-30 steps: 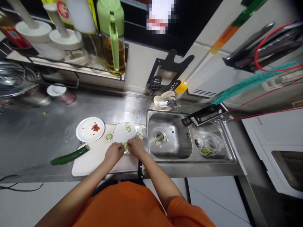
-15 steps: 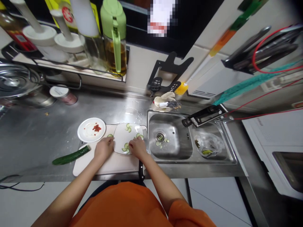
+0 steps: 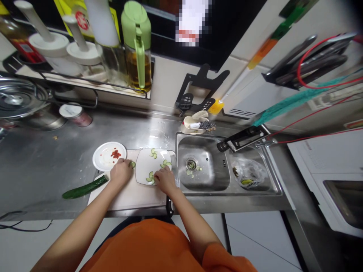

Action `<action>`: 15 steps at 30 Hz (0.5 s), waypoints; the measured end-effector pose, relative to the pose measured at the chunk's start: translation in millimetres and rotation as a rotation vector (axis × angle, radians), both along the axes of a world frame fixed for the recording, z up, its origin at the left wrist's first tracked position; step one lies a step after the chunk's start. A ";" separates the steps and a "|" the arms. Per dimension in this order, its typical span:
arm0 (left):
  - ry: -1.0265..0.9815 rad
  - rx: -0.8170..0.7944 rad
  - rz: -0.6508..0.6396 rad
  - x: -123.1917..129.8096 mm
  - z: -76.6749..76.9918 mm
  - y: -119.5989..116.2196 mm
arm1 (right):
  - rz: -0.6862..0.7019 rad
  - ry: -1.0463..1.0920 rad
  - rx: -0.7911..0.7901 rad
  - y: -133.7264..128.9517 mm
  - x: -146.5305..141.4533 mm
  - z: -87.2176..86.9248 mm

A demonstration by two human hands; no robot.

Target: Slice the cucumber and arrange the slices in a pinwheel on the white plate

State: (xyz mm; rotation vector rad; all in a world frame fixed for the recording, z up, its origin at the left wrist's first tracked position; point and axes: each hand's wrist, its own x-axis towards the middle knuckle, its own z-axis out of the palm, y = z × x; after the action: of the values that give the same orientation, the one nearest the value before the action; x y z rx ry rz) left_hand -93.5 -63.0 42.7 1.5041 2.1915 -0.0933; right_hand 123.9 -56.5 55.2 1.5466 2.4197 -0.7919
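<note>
A white square plate (image 3: pixel 146 162) with cucumber slices (image 3: pixel 153 153) laid in fanned clusters rests on the cutting board (image 3: pixel 127 196). My right hand (image 3: pixel 166 180) is over the plate's lower right, fingers curled and pinched beside two of the clusters; what they hold is hidden. Left of the plate, my left hand (image 3: pixel 121 172) has its fingers closed at a small pile of cucumber slices (image 3: pixel 132 164) on the board. A round white plate (image 3: pixel 104 158) with red pieces (image 3: pixel 116 153) sits just beyond that hand. A cut cucumber (image 3: pixel 85 189) lies at the board's left edge.
A black-handled knife (image 3: pixel 169 207) lies at the board's lower right. The steel sink (image 3: pixel 204 177) has slices near its drain, with a clear plastic bag (image 3: pixel 249 173) to its right. A lidded pot (image 3: pixel 25 102) and a small canister (image 3: pixel 76 114) stand at the back left.
My left hand has moved a little left, away from the square plate, to the slices on the board. My right hand stays over the plate, its fingers shifted slightly.
</note>
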 end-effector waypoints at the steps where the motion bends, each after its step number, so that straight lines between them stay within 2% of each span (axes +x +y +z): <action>1: -0.002 0.008 0.004 -0.3 0.1 0.1 | -0.004 0.002 0.001 -0.4 0.0 0.3; 7: -0.036 0.068 0.036 -2.6 -1.8 -0.5 | -0.003 0.000 -0.013 -1.3 -0.5 0.8; 15: -0.260 0.133 0.108 -17.8 -3.4 -4.6 | -0.011 0.028 -0.030 -1.3 -4.6 -0.4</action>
State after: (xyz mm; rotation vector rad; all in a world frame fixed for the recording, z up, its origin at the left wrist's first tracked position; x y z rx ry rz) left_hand -111.3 -67.6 39.3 1.3766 2.0959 0.2738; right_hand 119.3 -57.9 54.8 1.5487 2.4094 -0.8535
